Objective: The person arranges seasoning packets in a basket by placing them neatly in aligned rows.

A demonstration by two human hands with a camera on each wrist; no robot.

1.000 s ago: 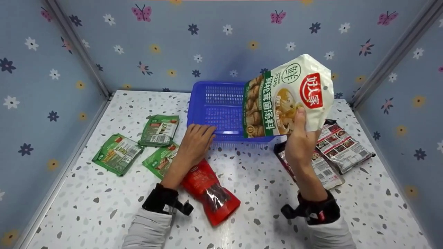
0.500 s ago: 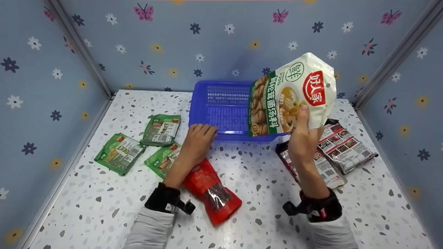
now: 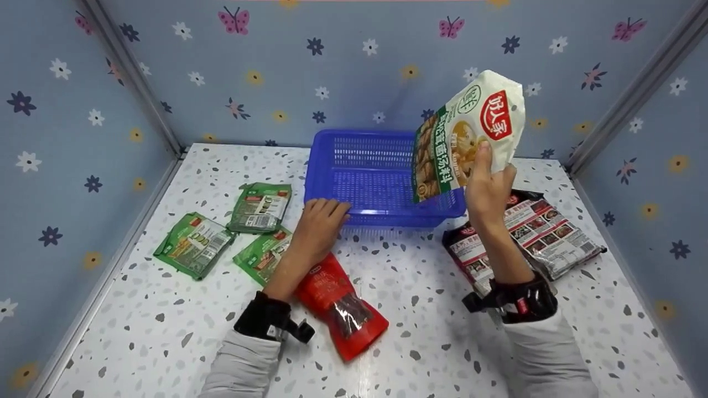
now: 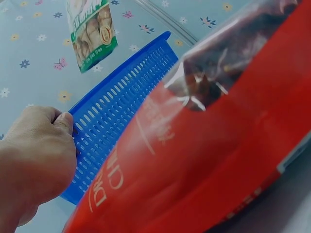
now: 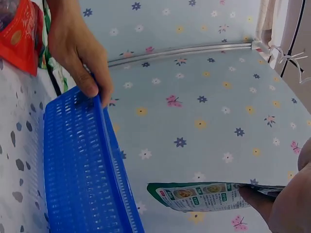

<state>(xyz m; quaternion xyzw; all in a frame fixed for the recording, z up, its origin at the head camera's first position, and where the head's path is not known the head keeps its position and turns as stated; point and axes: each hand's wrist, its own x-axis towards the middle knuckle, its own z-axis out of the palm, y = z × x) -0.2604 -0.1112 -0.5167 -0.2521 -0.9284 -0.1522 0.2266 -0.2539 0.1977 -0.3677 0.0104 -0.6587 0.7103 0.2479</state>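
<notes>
The blue perforated plastic basket (image 3: 387,212) stands at the back of the table. My left hand (image 3: 318,229) grips its front rim near the left corner, the thumb on the near side in the left wrist view. My right hand (image 3: 489,193) pinches a white and green soup seasoning pouch (image 3: 496,149), thumb on its printed front. The pouch hangs tilted above the right part of the basket; in the right wrist view its printed back (image 5: 209,196) shows, apart from the basket wall (image 5: 77,160). Below my left forearm lies a red pouch (image 3: 326,279) with a clear window.
Several green packets (image 3: 196,246) lie on the left of the speckled table (image 3: 415,342), one partly under my left arm. Dark-edged silver and red packets (image 3: 558,237) overlap on the right, beneath my right forearm. Flowered walls (image 3: 354,72) enclose the back and sides.
My right hand has moved up and away towards the back with the soup seasoning pouch, which now sits further right and turned more. My left hand stays on the basket rim.
</notes>
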